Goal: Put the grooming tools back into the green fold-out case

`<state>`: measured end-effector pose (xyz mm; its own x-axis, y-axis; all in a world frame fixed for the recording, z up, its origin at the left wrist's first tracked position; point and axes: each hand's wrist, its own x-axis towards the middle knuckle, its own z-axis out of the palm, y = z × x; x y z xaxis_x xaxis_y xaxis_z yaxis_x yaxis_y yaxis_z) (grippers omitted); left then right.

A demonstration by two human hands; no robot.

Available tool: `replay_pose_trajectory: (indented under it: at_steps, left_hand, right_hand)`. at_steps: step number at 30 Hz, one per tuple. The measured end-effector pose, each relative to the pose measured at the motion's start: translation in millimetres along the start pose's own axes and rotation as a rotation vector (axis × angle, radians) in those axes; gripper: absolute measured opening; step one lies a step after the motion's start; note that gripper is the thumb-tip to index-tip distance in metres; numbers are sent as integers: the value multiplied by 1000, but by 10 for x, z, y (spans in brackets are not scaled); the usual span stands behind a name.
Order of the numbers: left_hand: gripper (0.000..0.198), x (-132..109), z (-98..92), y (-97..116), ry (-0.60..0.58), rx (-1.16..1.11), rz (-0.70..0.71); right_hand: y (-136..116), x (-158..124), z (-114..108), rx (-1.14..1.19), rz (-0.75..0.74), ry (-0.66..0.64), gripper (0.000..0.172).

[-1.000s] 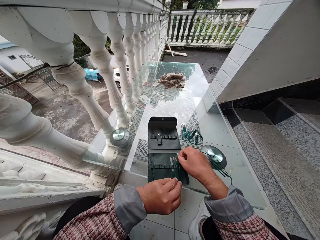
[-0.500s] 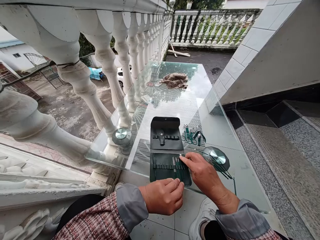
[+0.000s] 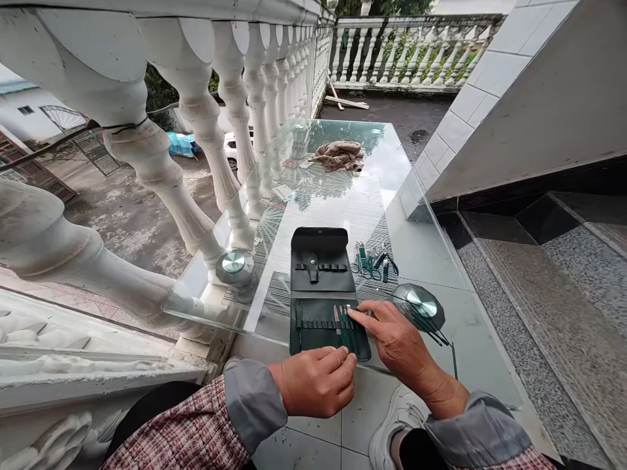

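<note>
An unfolded dark green case (image 3: pixel 323 281) lies on the glass table (image 3: pixel 421 245), near its front edge. Several slim tools (image 3: pixel 340 320) stand in the elastic loops of its lower half. My left hand (image 3: pixel 321 380) is closed at the case's bottom edge, fingertips pinched at the lower ends of the tools; what they grip is hidden. My right hand (image 3: pixel 399 339) has its index finger stretched onto the tool tops at the case's right side. Clippers and small scissors (image 3: pixel 376 261) are heaped right of the case. Thin green sticks (image 3: pixel 434 329) lie beyond my right hand.
A crumpled brown cloth (image 3: pixel 339 156) and a small card (image 3: pixel 283 192) lie farther back on the glass. Round metal table supports show at left (image 3: pixel 235 262) and right (image 3: pixel 422 303). White balusters (image 3: pixel 161 163) line the left; stone steps (image 3: pixel 548 281) are at right.
The whole view has shifted slightly, with the case and table a little farther left. Both hands keep nearly the same pose at the case's lower half.
</note>
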<state>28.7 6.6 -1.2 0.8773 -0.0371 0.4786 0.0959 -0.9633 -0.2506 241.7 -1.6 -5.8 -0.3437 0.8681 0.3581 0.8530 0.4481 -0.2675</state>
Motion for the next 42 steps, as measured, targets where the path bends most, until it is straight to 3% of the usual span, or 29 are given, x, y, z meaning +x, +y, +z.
replay_pose_trajectory:
  at_steps: [9,13,16,18,21,24,28,30,42]
  left_hand:
    - [19,12,-18,3,-66,17,20]
    - [19,18,-41,-11,-49,24,26]
    - [19,4,-46,-16,-43,28,32]
    - [19,-5,-51,-17,-59,36,37]
    - [19,-6,-60,-25,-84,42,45]
    - [18,5,-61,-42,-70,43,55]
    - [17,13,-49,-55,-56,32,70]
    - [17,13,-41,-51,-59,29,68]
    - [17,27,-30,-55,-49,37,64]
  right_hand:
    - [-43,21,40,-31,65,0,44]
    - [-78,40,-100,120,102,105,42]
    - [-32,42,-348,146,246,295,36]
    - [76,9,-532,92,417,382,33]
    - [335,-106,-740,49,689,435,33]
    - [576,-257,-806,16,805,304,27]
    - [670,-387,-734,-40,762,-16,17]
    - [640,-402,-690,-58,731,-96,15]
    - [544,-316,-609,-193,699,-228,17]
